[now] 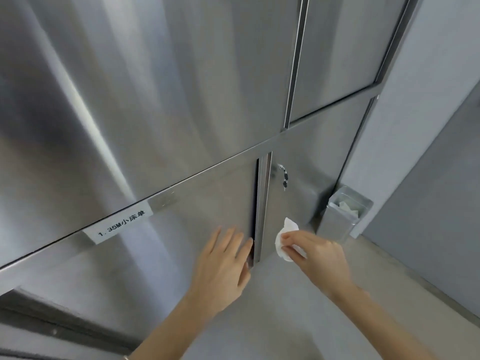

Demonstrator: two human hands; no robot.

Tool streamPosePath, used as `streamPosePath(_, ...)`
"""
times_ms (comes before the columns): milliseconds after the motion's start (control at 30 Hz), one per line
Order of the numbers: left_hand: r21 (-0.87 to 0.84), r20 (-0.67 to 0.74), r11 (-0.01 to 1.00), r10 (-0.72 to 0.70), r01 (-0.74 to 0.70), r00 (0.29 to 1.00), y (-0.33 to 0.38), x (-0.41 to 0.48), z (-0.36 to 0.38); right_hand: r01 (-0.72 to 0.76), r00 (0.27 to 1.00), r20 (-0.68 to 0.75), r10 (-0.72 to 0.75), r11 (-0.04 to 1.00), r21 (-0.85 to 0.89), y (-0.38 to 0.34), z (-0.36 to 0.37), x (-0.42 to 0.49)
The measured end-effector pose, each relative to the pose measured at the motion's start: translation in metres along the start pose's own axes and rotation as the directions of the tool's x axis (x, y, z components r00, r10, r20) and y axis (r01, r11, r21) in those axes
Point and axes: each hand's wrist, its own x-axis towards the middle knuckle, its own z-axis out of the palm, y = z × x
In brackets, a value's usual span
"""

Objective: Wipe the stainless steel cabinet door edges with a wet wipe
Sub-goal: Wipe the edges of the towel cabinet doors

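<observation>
Right hand point(318, 253) pinches wet wipe point(285, 239) against cabinet door point(298, 198).

Steel bin point(335, 226) on grey floor point(275, 318)

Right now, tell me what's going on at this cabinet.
A person works at a steel cabinet. The right hand holds a white wipe against the lower right door, near its inner edge. The left hand lies flat on the lower left door, fingertips at the dark gap between the doors. Keys hang in the lock above the wipe. A metal bin stands at the cabinet's right corner.
</observation>
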Motion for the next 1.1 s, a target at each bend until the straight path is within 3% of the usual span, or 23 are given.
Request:
streamPosePath(133,0.105,0.056,0.988,-0.119,0.113,0.991,0.022,0.049,0.027,0.090,0.991,0.087,-0.099,0.991,0.104,0.073,0.004,0.041)
streamPosePath(367,0.209,0.103,0.952,-0.250,0.225,0.963,0.035,0.118,0.058,0.178,0.982,0.020,-0.187,0.958,0.226,0.152,0.024,0.112)
streamPosePath(567,0.265,0.068,0.937,-0.255,0.228,0.965,0.013,0.156,0.116,0.322,0.945,-0.143,-0.295,0.918,0.233,0.172,0.082,0.155)
streamPosePath(700,0.368,-0.036,0.896,-0.251,0.246,0.967,-0.013,0.167,0.176,0.432,0.880,-0.325,-0.345,0.868,0.247,0.187,0.147,0.169)
streamPosePath(867,0.477,-0.232,0.836,-0.178,0.272,0.956,-0.056,0.158,0.236,0.585,0.718,-0.586,-0.376,0.782,0.215,0.198,0.212,0.181)
streamPosePath(1100,0.640,-0.416,0.714,0.011,0.284,0.909,-0.092,0.160,0.282,0.641,0.620,-0.700,-0.353,0.743,0.193,0.200,0.264,0.201)
